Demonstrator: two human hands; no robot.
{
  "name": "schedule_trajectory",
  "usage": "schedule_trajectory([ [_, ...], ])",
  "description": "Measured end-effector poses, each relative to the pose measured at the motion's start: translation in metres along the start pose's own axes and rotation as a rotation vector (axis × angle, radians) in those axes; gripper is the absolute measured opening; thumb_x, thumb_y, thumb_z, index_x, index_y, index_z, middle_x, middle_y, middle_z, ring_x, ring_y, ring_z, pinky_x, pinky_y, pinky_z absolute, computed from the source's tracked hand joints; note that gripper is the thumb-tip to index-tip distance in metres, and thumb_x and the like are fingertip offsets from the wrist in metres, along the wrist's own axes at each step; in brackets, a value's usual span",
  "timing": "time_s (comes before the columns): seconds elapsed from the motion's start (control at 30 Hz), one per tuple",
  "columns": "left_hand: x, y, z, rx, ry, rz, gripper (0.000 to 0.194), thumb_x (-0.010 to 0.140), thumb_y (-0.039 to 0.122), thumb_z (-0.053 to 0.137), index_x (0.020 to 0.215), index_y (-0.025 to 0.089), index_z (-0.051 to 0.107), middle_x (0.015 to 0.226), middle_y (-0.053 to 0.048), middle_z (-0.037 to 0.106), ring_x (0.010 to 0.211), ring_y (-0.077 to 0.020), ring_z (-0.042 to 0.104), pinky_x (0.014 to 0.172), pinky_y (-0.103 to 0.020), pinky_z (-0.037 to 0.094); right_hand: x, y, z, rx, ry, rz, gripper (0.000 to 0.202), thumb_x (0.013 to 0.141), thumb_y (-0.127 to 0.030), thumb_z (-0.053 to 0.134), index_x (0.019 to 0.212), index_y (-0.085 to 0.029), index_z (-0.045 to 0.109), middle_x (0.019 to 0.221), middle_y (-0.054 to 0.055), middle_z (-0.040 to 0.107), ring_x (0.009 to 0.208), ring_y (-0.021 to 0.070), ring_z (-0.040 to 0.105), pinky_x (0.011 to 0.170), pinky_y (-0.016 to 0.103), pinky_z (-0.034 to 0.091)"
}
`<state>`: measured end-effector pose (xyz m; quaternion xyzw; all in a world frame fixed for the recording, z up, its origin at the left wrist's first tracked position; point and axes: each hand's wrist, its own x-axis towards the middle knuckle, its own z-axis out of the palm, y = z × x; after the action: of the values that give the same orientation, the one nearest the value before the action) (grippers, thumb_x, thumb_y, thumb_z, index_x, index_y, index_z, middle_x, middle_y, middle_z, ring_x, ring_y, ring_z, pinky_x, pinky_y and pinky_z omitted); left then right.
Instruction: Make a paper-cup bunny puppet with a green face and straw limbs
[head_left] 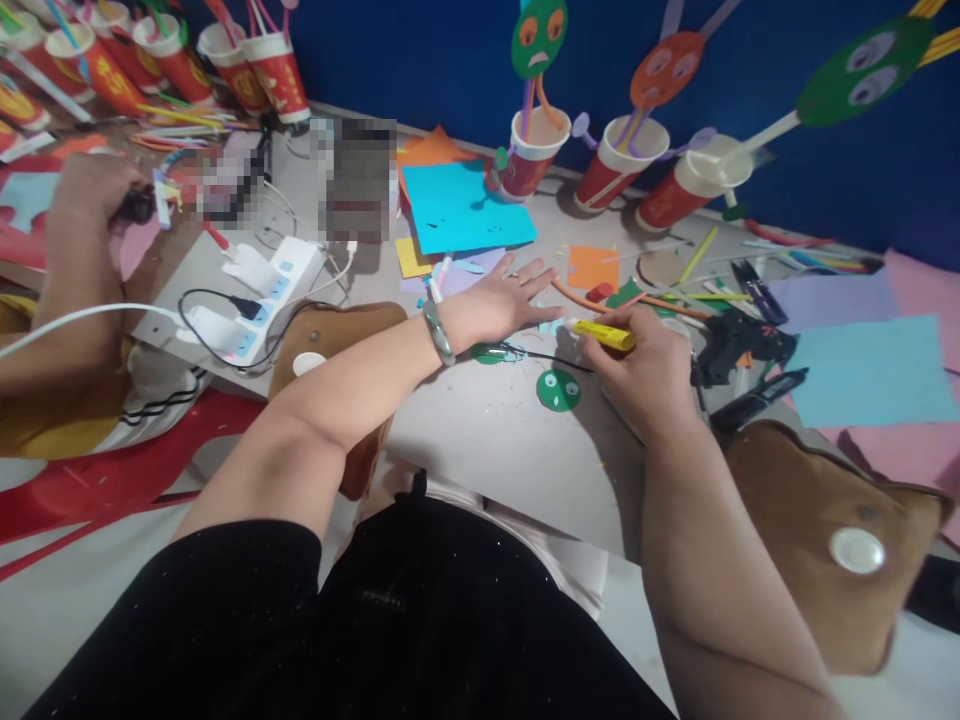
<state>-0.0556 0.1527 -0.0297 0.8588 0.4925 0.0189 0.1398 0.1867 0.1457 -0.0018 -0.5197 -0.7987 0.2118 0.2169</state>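
My right hand (649, 365) is closed around a yellow tube with a white tip (606, 334), probably glue, pointing left. Across from it, my left hand (510, 300) lies palm down with its fingers spread, holding nothing, over small light-blue paper scraps. A green paper face (559, 390) with white eyes lies on the grey table (480, 430) just below the tube. Another green paper piece (491, 353) is partly covered by my left wrist. An orange stick (581, 298) and an orange paper square (593, 267) lie beyond the hands.
Paper cups (534, 150) carrying stick figures stand along the blue panel. A black glue gun (742, 345) and a black cutter (759, 398) lie right. Left are a white power strip (274, 290) with cords and a co-worker's hand (94, 195). Blue paper sheets (465, 205) lie behind.
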Motion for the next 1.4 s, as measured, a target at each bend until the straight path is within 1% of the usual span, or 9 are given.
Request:
schedule_trajectory([
  [0.13,-0.004,0.001,0.002,0.010,-0.019,-0.031,0.073,0.102,0.009,0.036,0.166,0.036,0.057,0.186,-0.009,0.037,0.176,-0.0421,0.024,0.138,-0.076,0.015,0.002,-0.002,0.005,0.067,0.019,0.025,0.023,0.083,-0.042,0.068,0.098,-0.024,0.065,0.090,0.011,0.080,0.073,0.0251,0.069,0.077,0.040,0.056],
  [0.33,-0.003,0.001,0.006,0.012,0.013,-0.029,0.062,0.109,0.022,0.039,0.166,0.037,0.057,0.185,-0.009,0.039,0.175,-0.0430,0.025,0.136,-0.078,0.017,0.007,0.004,0.014,-0.035,0.011,-0.022,0.026,0.089,-0.043,0.065,0.106,-0.024,0.068,0.095,0.011,0.079,0.085,0.0304,0.075,0.087,0.047,0.060],
  [0.57,0.002,-0.003,0.015,-0.031,0.047,-0.030,0.063,0.106,0.022,0.044,0.165,0.039,0.058,0.183,-0.005,0.042,0.175,-0.0456,0.024,0.136,-0.080,0.017,0.011,0.003,0.019,-0.095,-0.037,-0.062,0.023,0.093,-0.042,0.062,0.108,-0.025,0.067,0.101,0.013,0.079,0.091,0.0323,0.076,0.090,0.048,0.059],
  [0.7,-0.002,0.007,0.003,-0.011,0.006,-0.058,0.072,0.102,0.010,0.040,0.166,0.040,0.058,0.184,-0.005,0.040,0.175,-0.0447,0.024,0.137,-0.080,0.017,0.013,0.003,0.018,-0.124,-0.076,-0.058,0.024,0.093,-0.043,0.062,0.109,-0.026,0.066,0.095,0.012,0.078,0.089,0.0342,0.076,0.087,0.049,0.058],
  [0.83,-0.009,0.021,-0.011,0.088,-0.080,-0.082,0.074,0.105,0.008,0.040,0.172,0.036,0.050,0.187,-0.013,0.033,0.177,-0.0436,0.022,0.137,-0.078,0.017,0.014,0.002,0.016,-0.121,-0.068,-0.073,0.024,0.091,-0.042,0.063,0.109,-0.027,0.065,0.093,0.010,0.077,0.087,0.0334,0.074,0.086,0.048,0.057],
  [0.97,-0.011,0.024,-0.009,0.040,-0.003,-0.089,0.073,0.102,0.006,0.045,0.168,0.036,0.056,0.185,-0.011,0.039,0.175,-0.0445,0.027,0.137,-0.079,0.018,0.012,-0.005,0.014,-0.124,-0.085,-0.027,0.019,0.086,-0.042,0.063,0.098,-0.028,0.059,0.088,0.012,0.077,0.083,0.0298,0.071,0.086,0.046,0.057],
  [1.07,-0.008,0.022,-0.003,0.042,0.028,-0.081,0.074,0.101,0.006,0.046,0.167,0.037,0.058,0.185,-0.008,0.040,0.174,-0.0435,0.029,0.138,-0.079,0.018,0.009,-0.009,0.013,-0.083,-0.034,0.013,0.021,0.083,-0.045,0.062,0.093,-0.028,0.054,0.089,0.013,0.077,0.082,0.0296,0.071,0.085,0.046,0.058],
  [1.17,-0.003,0.019,0.001,0.106,-0.047,-0.101,0.083,0.097,0.002,0.045,0.170,0.041,0.052,0.186,-0.008,0.036,0.177,-0.0404,0.024,0.138,-0.078,0.019,0.009,-0.008,0.012,-0.024,0.089,0.018,0.025,0.082,-0.048,0.062,0.095,-0.028,0.053,0.096,0.015,0.078,0.083,0.0302,0.072,0.083,0.045,0.058],
  [1.4,-0.001,0.007,0.018,-0.035,0.130,-0.025,0.056,0.103,0.035,0.059,0.159,0.030,0.064,0.176,-0.014,0.050,0.169,-0.0476,0.032,0.134,-0.080,0.017,0.011,-0.005,0.015,-0.031,0.073,0.012,0.024,0.082,-0.047,0.060,0.094,-0.028,0.050,0.100,0.018,0.080,0.086,0.0304,0.073,0.087,0.046,0.059],
])
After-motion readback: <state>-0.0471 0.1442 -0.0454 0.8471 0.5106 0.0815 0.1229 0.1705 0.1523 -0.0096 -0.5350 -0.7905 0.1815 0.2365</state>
